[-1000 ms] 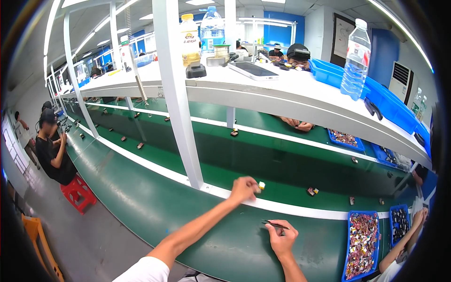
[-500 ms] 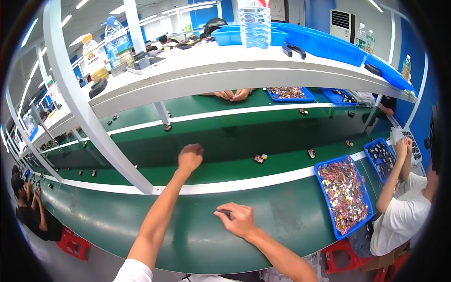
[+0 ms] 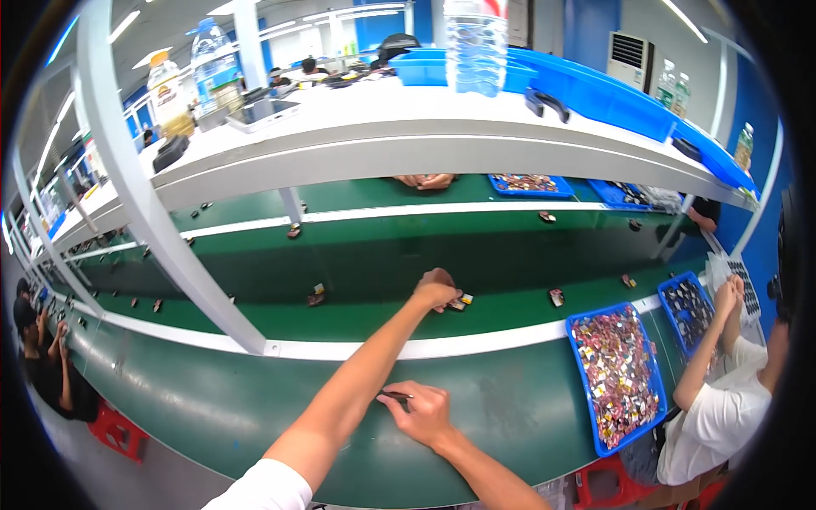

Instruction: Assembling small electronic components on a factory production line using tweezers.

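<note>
My left hand (image 3: 437,290) reaches forward across the white rail, its fingers curled down on a small dark part (image 3: 459,303) with a yellow and white patch. That part rests on the dark green conveyor belt, and the fingertips are partly hidden behind the hand. Nearer to me, above the green worktop (image 3: 501,395), my right hand (image 3: 425,413) pinches a small thin dark piece (image 3: 396,394) between thumb and forefinger; its kind is too small to make out. Similar small parts lie on the belt, one (image 3: 316,295) to the left and another (image 3: 557,297) to the right.
A blue tray (image 3: 575,361) full of small pinkish parts stands at right, beside another blue tray (image 3: 665,297) of dark pieces. A white shelf (image 3: 425,140) with bottles spans above the belt; its post (image 3: 170,195) rises at left. A co-worker (image 3: 722,382) sits at right, others at left.
My left hand has moved right along the belt to the small dark part. Another part now shows near where that hand was. My right hand keeps its pinch. The view has shifted slightly.
</note>
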{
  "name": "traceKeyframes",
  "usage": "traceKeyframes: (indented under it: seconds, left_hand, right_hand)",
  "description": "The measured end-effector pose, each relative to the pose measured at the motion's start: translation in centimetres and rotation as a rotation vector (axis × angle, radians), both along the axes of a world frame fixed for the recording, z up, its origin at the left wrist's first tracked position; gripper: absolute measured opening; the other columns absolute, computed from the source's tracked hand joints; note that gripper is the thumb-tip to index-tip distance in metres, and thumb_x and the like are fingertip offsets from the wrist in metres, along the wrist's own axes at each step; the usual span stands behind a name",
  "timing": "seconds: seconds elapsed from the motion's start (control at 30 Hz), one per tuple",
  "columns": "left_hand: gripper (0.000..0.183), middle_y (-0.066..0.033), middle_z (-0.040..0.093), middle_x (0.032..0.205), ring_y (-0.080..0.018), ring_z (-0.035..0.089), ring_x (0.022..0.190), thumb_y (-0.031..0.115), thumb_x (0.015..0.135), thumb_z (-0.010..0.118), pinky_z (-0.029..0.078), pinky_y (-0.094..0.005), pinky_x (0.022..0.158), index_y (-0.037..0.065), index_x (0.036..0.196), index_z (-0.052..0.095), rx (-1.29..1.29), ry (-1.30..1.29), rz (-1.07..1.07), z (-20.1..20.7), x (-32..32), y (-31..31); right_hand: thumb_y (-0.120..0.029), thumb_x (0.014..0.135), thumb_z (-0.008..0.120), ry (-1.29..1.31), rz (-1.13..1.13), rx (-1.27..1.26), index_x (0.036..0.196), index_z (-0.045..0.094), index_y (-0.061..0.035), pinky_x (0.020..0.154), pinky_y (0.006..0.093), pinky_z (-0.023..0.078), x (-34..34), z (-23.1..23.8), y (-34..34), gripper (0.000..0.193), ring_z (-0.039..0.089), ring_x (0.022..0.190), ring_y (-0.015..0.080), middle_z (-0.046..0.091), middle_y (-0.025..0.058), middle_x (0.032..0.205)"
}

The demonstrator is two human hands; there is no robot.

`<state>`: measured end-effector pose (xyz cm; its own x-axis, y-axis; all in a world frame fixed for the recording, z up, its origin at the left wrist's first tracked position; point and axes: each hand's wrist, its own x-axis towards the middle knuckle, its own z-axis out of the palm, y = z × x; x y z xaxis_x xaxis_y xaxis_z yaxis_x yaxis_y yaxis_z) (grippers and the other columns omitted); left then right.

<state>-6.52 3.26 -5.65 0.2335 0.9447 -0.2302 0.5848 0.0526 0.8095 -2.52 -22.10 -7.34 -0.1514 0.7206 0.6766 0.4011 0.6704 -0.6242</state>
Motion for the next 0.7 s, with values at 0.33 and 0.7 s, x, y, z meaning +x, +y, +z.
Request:
traceKeyframes:
  seconds: [0.33, 0.7]
  left_hand:
    - [0.025, -0.0108, 0.073, 0.078, -0.0205, 0.068, 0.056, 0.027, 0.088, 0.072, 0.054, -0.0345, 0.059, 0.003, 0.093, 0.067, 0.262, 0.002, 0.124, -0.9, -3.0, -3.9]
    - [0.018, -0.0061, 0.069, 0.075, -0.0087, 0.06, 0.051, 0.014, 0.098, 0.064, 0.044, -0.0246, 0.041, -0.002, 0.104, 0.07, 0.091, -0.558, 0.393, -1.1, -15.1, -23.0]
  right_hand:
    - [-0.009, 0.073, 0.086, -0.048, -0.036, -0.086, 0.083, 0.074, -0.0071, 0.052, 0.027, 0.049, 0.4, 0.8, -0.4, 0.015, 0.065, 0.052, 0.0175, 0.073, 0.0038, 0.072]
    - [-0.007, 0.07, 0.088, 0.071, -0.034, -0.132, 0.081, 0.075, -0.0049, 0.042, 0.0246, 0.029, -0.6, -0.2, -0.4, 0.017, 0.038, 0.042, 0.0057, 0.058, -0.0006, 0.056]
